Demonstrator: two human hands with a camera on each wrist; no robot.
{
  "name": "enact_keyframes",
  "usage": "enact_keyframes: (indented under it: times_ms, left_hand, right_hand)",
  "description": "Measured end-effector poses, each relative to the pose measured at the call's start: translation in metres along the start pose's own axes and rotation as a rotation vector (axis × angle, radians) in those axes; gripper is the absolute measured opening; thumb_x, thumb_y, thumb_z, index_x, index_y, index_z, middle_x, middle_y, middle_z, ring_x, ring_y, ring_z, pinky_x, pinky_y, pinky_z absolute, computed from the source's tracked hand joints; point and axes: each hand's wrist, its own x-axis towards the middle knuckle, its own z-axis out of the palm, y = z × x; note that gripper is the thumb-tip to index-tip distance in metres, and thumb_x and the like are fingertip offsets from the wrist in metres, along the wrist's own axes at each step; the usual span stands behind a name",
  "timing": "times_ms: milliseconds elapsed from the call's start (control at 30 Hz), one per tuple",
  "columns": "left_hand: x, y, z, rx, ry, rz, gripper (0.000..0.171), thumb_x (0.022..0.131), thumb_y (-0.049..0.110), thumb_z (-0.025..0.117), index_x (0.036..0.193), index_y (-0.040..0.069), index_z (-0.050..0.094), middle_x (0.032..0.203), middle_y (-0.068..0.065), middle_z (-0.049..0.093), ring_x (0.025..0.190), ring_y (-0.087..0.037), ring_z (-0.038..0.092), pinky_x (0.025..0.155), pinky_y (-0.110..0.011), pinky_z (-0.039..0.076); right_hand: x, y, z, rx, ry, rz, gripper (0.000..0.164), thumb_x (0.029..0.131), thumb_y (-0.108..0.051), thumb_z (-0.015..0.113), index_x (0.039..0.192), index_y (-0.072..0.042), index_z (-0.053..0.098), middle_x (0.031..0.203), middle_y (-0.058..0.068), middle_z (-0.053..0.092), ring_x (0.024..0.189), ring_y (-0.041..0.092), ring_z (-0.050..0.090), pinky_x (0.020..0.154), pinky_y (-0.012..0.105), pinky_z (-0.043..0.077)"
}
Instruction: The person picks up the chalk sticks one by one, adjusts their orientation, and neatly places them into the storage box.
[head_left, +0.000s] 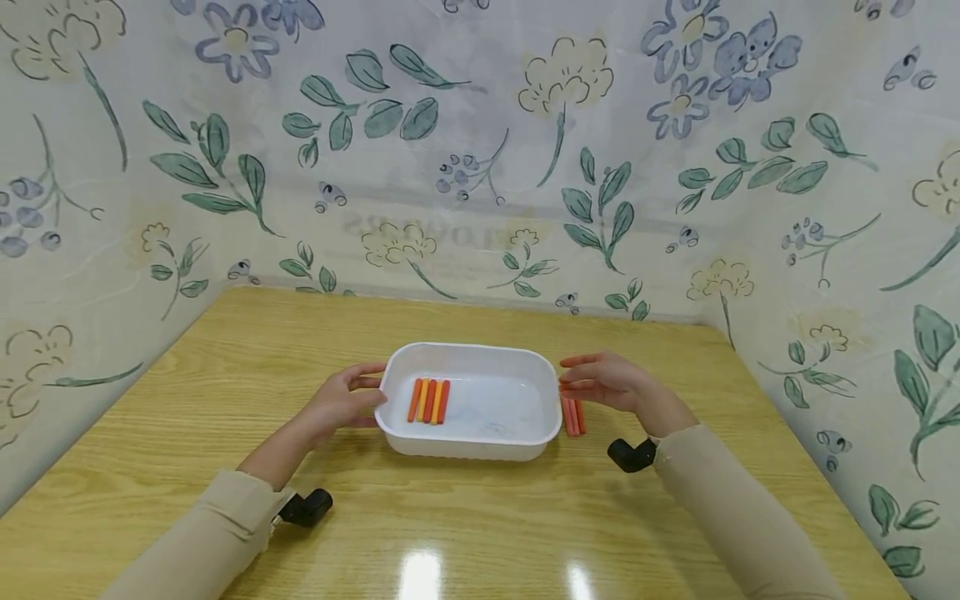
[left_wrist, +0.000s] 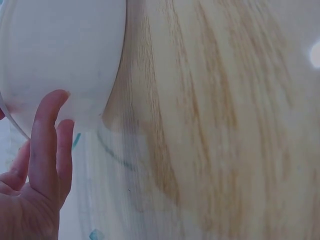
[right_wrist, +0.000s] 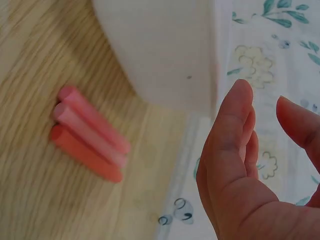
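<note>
A white plastic tray (head_left: 468, 447) stands on the table. In it, at the left, several short red and orange sticks (head_left: 429, 402) lie side by side. My left hand (head_left: 341, 402) holds the tray's left end, its fingertips on the outer wall in the left wrist view and one digit passing behind the rim. Close by the right end is my right hand (head_left: 609, 383), fingers extended and thumb apart. The right wrist view shows nothing between them. Below that hand, three round pink and orange-red sticks (right_wrist: 90, 132) lie on the table beside the tray.
The wood-grain table (head_left: 480, 517) reaches up to a floral cloth (head_left: 480, 192) hanging at the back and both sides. A black wrist device (head_left: 307, 508) sits by the left sleeve, another black device (head_left: 632, 456) by the right sleeve.
</note>
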Motion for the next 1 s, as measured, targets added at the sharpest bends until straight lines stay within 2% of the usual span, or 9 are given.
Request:
enact_keyframes:
  times_ms: [167, 300, 400, 600, 733, 867, 1000]
  left_hand:
    - [0.001, 0.0, 0.001, -0.013, 0.001, -0.001, 0.06, 0.088, 0.004, 0.055, 0.142, -0.002, 0.029, 0.136, -0.03, 0.034, 0.113, -0.042, 0.048, 0.076, -0.043, 0.055]
    - [0.003, 0.0, 0.002, -0.017, 0.004, -0.001, 0.06, 0.088, 0.003, 0.055, 0.142, -0.001, 0.029, 0.135, -0.03, 0.034, 0.113, -0.042, 0.048, 0.075, -0.043, 0.055]
    - [0.003, -0.001, 0.002, -0.017, 0.005, 0.0, 0.06, 0.088, 0.003, 0.055, 0.142, -0.001, 0.029, 0.136, -0.03, 0.034, 0.113, -0.042, 0.048, 0.075, -0.043, 0.055]
    - [0.003, -0.002, 0.002, -0.016, 0.0, 0.003, 0.06, 0.088, 0.004, 0.055, 0.142, -0.001, 0.028, 0.136, -0.03, 0.034, 0.112, -0.041, 0.049, 0.075, -0.043, 0.055]
    - [0.004, -0.001, 0.003, -0.021, 0.003, -0.003, 0.061, 0.088, 0.004, 0.055, 0.143, -0.001, 0.029, 0.137, -0.029, 0.034, 0.112, -0.041, 0.049, 0.075, -0.043, 0.055]
    - [0.005, -0.001, 0.003, -0.022, 0.007, -0.005, 0.061, 0.088, 0.005, 0.056, 0.143, 0.0, 0.029, 0.137, -0.029, 0.034, 0.114, -0.042, 0.048, 0.076, -0.044, 0.055]
    - [0.005, -0.001, 0.003, -0.023, 0.009, -0.005, 0.062, 0.088, 0.005, 0.056, 0.143, 0.0, 0.029, 0.136, -0.029, 0.034, 0.113, -0.041, 0.049, 0.075, -0.043, 0.055]
  right_hand:
    - [-0.001, 0.011, -0.013, -0.024, 0.028, 0.002, 0.054, 0.092, 0.002, 0.049, 0.14, 0.012, 0.025, 0.13, 0.03, 0.038, 0.089, 0.02, 0.061, 0.095, 0.038, 0.046]
    - [0.001, 0.02, -0.021, -0.047, 0.066, 0.009, 0.054, 0.091, 0.002, 0.05, 0.14, 0.011, 0.027, 0.133, 0.03, 0.037, 0.092, 0.021, 0.06, 0.094, 0.038, 0.046]
    - [0.003, 0.025, -0.026, -0.054, 0.097, 0.016, 0.054, 0.091, 0.003, 0.051, 0.139, 0.011, 0.029, 0.128, 0.027, 0.043, 0.092, 0.021, 0.061, 0.092, 0.036, 0.048]
    - [0.007, 0.038, -0.034, -0.061, 0.118, 0.026, 0.056, 0.089, 0.004, 0.052, 0.139, 0.012, 0.028, 0.103, 0.015, 0.059, 0.081, 0.017, 0.062, 0.09, 0.037, 0.05]
    - [0.009, 0.044, -0.035, -0.074, 0.114, 0.051, 0.057, 0.09, 0.004, 0.052, 0.14, 0.009, 0.026, 0.105, 0.015, 0.056, 0.08, 0.016, 0.061, 0.086, 0.037, 0.052]
    - [0.012, 0.046, -0.035, -0.104, 0.126, 0.062, 0.062, 0.086, 0.008, 0.055, 0.141, 0.005, 0.027, 0.111, 0.015, 0.048, 0.077, 0.016, 0.059, 0.079, 0.034, 0.055]
    - [0.017, 0.047, -0.034, -0.164, 0.131, 0.063, 0.066, 0.081, 0.013, 0.058, 0.141, 0.003, 0.03, 0.104, 0.013, 0.045, 0.075, 0.016, 0.056, 0.075, 0.033, 0.056]
